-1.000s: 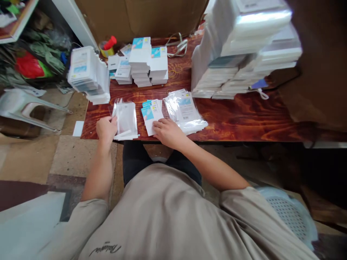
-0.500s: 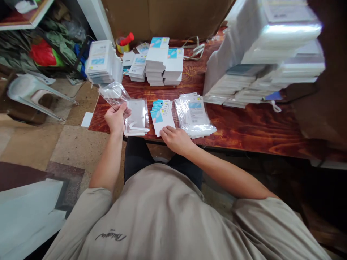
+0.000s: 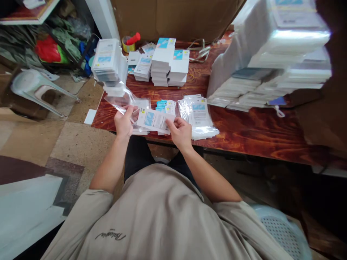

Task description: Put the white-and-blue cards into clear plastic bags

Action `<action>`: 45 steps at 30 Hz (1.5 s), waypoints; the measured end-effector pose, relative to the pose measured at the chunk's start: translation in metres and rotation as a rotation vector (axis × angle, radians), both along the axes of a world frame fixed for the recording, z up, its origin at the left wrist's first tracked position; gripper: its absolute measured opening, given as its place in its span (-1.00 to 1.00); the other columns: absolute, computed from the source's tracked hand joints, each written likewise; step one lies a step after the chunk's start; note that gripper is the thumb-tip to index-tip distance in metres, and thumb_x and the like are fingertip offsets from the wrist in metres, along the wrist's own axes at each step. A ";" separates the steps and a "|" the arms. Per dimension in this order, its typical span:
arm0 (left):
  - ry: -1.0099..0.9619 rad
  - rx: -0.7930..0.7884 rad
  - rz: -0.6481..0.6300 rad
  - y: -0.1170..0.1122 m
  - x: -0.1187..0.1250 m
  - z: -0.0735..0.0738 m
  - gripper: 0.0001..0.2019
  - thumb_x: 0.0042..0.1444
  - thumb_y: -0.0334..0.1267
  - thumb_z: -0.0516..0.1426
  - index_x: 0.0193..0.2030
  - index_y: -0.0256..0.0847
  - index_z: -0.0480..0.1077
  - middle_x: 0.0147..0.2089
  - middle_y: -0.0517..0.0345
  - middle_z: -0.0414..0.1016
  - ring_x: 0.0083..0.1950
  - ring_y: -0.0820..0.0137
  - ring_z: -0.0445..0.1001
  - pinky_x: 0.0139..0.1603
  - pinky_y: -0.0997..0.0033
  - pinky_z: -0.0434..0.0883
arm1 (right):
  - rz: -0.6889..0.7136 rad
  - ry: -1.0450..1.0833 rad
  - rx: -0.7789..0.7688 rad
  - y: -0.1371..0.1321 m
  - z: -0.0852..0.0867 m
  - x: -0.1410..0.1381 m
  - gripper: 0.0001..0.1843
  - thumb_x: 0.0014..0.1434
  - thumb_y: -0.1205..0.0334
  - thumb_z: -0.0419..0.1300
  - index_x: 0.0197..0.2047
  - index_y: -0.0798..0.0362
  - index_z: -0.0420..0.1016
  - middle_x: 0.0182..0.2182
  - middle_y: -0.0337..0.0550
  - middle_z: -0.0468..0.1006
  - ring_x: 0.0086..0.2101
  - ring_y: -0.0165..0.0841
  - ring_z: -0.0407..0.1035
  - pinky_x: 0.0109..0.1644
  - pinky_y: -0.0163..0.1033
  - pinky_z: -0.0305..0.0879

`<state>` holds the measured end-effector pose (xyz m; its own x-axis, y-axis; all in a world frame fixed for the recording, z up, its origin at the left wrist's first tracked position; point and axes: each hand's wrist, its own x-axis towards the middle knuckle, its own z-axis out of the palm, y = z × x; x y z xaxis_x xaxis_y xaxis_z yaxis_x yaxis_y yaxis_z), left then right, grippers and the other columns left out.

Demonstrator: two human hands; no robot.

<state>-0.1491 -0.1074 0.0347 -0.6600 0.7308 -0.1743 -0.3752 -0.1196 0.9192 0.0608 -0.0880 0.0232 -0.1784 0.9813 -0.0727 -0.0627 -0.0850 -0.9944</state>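
Note:
My left hand (image 3: 125,121) is closed on a clear plastic bag (image 3: 119,103), pinching it over the left part of the table. Between thumb and fingers, my right hand (image 3: 181,131) grips a printed card (image 3: 154,120) by its right end. The card lies sideways, its left end close to the bag and my left fingers. Beneath the hands is a pile of clear bags (image 3: 143,103). Behind the held card, a fanned stack of cards (image 3: 169,105) is partly covered. Just right of it lie bagged cards (image 3: 199,117).
Stacks of cards (image 3: 162,68) stand at the back of the wooden table (image 3: 257,133), beside a bagged stack (image 3: 105,61). Tall piles of packed cards (image 3: 244,72) rise at the right. A tape roll (image 3: 128,45) sits at the back. Stools (image 3: 35,86) flank me.
My right hand has lifted a card from the fanned stack, turned its printed side up and brought it left toward the bag. My left hand keeps holding the bag.

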 end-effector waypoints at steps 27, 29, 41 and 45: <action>0.943 -0.418 -0.197 -0.023 0.020 -0.002 -0.60 0.19 0.11 0.32 -0.07 -0.19 0.53 0.00 -0.18 0.60 0.11 -0.01 0.55 0.22 -0.06 0.46 | -0.189 -0.234 0.267 0.050 0.012 0.065 -0.51 0.11 -0.09 0.38 0.00 0.04 0.58 -0.32 -0.15 0.60 -0.34 -0.28 0.45 -0.17 -0.09 0.47; 1.165 -0.613 -0.134 -0.013 0.006 -0.005 -0.55 0.12 0.06 0.38 -0.02 -0.24 0.49 0.12 -0.31 0.53 0.26 -0.15 0.45 0.35 -0.17 0.33 | -0.343 -0.510 0.266 0.068 0.004 0.090 -0.56 0.12 0.03 0.33 0.01 0.08 0.56 -0.31 -0.09 0.60 -0.32 -0.20 0.47 -0.08 0.03 0.46; 1.128 -0.818 -0.318 0.012 -0.040 -0.013 -0.63 -0.09 -0.10 0.48 -0.33 -0.15 0.39 -0.20 -0.07 0.61 -0.16 0.11 0.56 -0.04 0.14 0.41 | 0.300 -1.022 0.872 0.020 0.003 0.053 -0.56 0.36 0.01 0.22 0.17 0.10 0.54 0.18 0.17 0.55 0.19 0.03 0.33 0.27 0.12 0.22; 1.131 -0.770 -0.304 0.011 -0.044 -0.010 -0.80 -0.01 -0.23 0.40 -0.39 -0.18 0.47 -0.30 0.03 0.61 -0.26 0.24 0.53 -0.13 0.27 0.38 | 0.625 -1.192 0.950 0.011 0.010 0.035 -0.65 0.41 0.24 0.15 0.17 0.21 0.53 0.23 0.24 0.50 0.19 0.03 0.31 0.23 0.06 0.26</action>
<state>-0.1930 -0.0968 0.0248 -0.5458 0.8342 -0.0791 0.6831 0.4976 0.5345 0.0960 -0.0771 0.0337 -0.8266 0.5543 0.0977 0.5364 0.8283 -0.1619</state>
